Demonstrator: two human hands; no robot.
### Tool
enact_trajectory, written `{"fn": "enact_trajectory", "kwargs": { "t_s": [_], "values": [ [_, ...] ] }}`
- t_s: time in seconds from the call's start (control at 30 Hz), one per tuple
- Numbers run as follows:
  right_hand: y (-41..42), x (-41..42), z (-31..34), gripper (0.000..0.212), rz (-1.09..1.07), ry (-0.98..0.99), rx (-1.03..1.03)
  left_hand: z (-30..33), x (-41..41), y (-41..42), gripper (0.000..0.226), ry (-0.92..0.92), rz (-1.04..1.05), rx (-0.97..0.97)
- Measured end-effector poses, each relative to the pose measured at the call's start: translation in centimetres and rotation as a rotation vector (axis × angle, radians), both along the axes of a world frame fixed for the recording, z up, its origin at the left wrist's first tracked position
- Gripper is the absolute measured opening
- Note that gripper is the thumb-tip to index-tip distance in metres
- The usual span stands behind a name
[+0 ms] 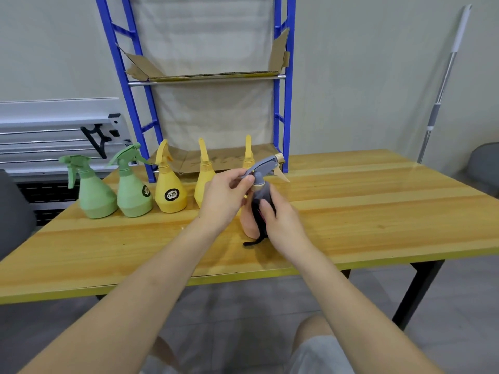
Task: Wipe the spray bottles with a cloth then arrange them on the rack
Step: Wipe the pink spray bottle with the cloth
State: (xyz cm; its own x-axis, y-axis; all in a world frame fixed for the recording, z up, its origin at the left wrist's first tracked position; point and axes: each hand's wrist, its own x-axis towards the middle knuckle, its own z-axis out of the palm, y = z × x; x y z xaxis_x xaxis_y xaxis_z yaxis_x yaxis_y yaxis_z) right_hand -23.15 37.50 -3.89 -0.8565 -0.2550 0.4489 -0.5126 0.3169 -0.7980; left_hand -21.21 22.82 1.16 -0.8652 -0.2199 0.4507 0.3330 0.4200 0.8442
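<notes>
Standing in a row on the wooden counter [351, 201], from the left: two green spray bottles [94, 195] [133, 190], then three yellow spray bottles [170, 188] [204, 179] [248, 157], the last two partly hidden behind the hands. Rising behind them, blue rack [282, 85] with cardboard-lined shelves. Left hand [226, 198], grip pinching the grey trigger head of a pink spray bottle [249, 220] upright on the counter. Right hand [280, 217], grip curled round a dark cloth [263, 209], pressing it against that bottle's side. Far right, pole [442, 85] leaning on the wall.
</notes>
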Motion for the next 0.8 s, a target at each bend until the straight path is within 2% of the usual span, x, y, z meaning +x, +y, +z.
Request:
{"fn": "enact_trajectory", "kwargs": {
  "t_s": [0.1,0.23,0.3,0.43,0.53,0.67,0.8],
  "values": [
    [1.2,-0.2,-0.6,0.034,0.035,-0.005,0.049,0.0,0.1,-0.2,0.021,-0.015,-0.005,0.005],
    [3.2,-0.6,-1.3,0.044,0.006,-0.113,0.265,-0.1,0.2,-0.1,0.021,-0.036,0.017,0.013],
    [3.5,-0.6,-1.7,0.045,-0.006,-0.15,0.304,-0.3,0.2,0.2,0.023,-0.043,0.039,0.001],
    [3.1,-1.1,-1.4,0.022,0.007,-0.157,0.048,-0.7,0.0,0.3,0.031,-0.037,0.07,0.0],
    [3.4,-1.1,-1.6,0.024,0.028,-0.129,0.003,-1.5,0.1,0.4,0.044,-0.066,0.073,0.001],
    [3.9,-1.3,-1.7,0.028,0.051,-0.114,-0.045,-2.8,-0.3,0.5,0.027,-0.059,0.125,-0.116],
    [3.6,-1.3,-2.0,0.025,0.041,-0.118,-0.156,-2.7,-0.6,0.4,0.035,-0.079,0.115,-0.207]
  ]
}}
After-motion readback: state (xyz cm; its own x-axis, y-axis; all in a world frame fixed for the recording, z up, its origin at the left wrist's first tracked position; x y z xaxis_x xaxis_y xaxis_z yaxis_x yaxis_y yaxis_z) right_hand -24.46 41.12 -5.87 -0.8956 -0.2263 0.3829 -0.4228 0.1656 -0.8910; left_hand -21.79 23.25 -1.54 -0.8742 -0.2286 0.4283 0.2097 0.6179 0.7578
